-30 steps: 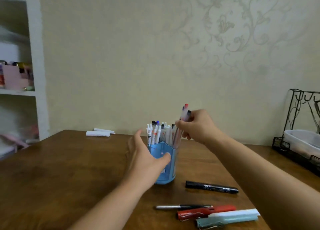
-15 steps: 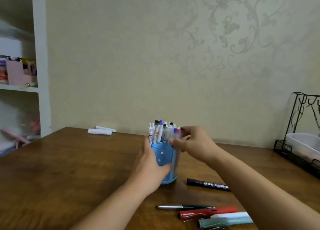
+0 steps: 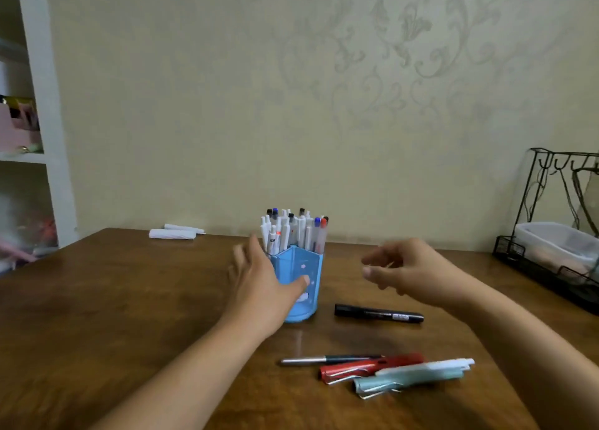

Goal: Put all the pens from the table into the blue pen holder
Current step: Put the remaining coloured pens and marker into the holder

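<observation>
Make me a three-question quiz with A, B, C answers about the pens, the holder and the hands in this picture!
1. Where is the black marker?
A. in the holder
B. on the table, right of the holder
C. in the right hand

2. What colour is the holder?
A. blue
B. green
C. yellow

3. What is the right hand doing?
A. gripping a red pen
B. pressing on the table
C. holding nothing, fingers loosely curled

Answers:
1 B: the marker lies flat on the table beside the holder.
2 A: its walls are light blue.
3 C: it is in the air above the marker, with nothing in it, while the left hand touches the holder.
</observation>
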